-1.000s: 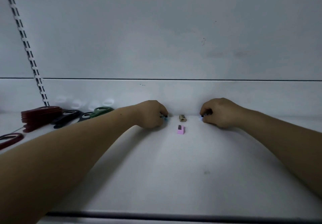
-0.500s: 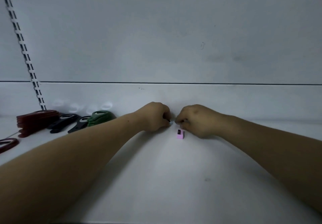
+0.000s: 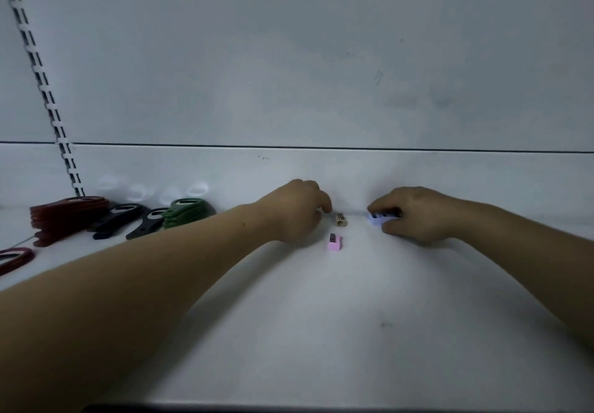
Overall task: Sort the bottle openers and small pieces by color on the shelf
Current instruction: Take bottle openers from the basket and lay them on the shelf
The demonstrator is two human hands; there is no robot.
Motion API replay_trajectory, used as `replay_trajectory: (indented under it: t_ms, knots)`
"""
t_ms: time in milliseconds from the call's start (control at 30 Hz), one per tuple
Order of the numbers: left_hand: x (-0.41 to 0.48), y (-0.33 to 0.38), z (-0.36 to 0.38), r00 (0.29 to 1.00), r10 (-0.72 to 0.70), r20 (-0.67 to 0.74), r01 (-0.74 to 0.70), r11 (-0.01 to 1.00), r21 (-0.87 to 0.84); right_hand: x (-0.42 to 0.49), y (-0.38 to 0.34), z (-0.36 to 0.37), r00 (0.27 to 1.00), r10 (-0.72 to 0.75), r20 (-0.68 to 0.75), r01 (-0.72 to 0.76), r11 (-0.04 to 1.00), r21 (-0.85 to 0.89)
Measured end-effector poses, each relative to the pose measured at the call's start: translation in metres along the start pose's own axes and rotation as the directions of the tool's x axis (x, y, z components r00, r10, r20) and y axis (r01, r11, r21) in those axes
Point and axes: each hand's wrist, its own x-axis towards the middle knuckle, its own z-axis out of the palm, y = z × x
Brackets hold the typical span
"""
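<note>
On the white shelf (image 3: pixel 321 332), the right hand (image 3: pixel 418 215) grips lavender pieces (image 3: pixel 379 219) close to the back wall. The left hand (image 3: pixel 294 212) lies knuckles-up with its fingers bent, just beside a tan piece (image 3: pixel 340 219), and I cannot tell whether it holds anything. A pink piece (image 3: pixel 334 242) lies just in front of the tan one, and far left along the back sit a stack of dark red bottle openers (image 3: pixel 64 216), two black bottle openers (image 3: pixel 122 218) and a stack of green bottle openers (image 3: pixel 186 212), with a lone dark red opener (image 3: pixel 14 258) nearer the front.
</note>
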Motion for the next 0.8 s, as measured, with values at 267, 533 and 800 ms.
replay_trajectory:
  t_ms: [267, 533, 800]
  knots:
    - [-0.007, 0.021, -0.006, 0.995, -0.017, 0.096, 0.035, 0.98, -0.198, 0.003, 0.003, 0.009, 0.991, -0.036, -0.13, 0.043, 0.998, 0.052]
    - [0.007, 0.019, 0.002, 0.978, 0.023, 0.206, -0.045, 0.994, 0.101, -0.004, 0.017, 0.006, 0.992, 0.007, -0.125, 0.0, 0.999, 0.051]
    - [0.003, 0.006, -0.007, 0.997, -0.066, -0.035, 0.067, 0.996, 0.054, -0.012, -0.042, -0.005, 0.976, -0.095, -0.198, 0.118, 0.987, 0.106]
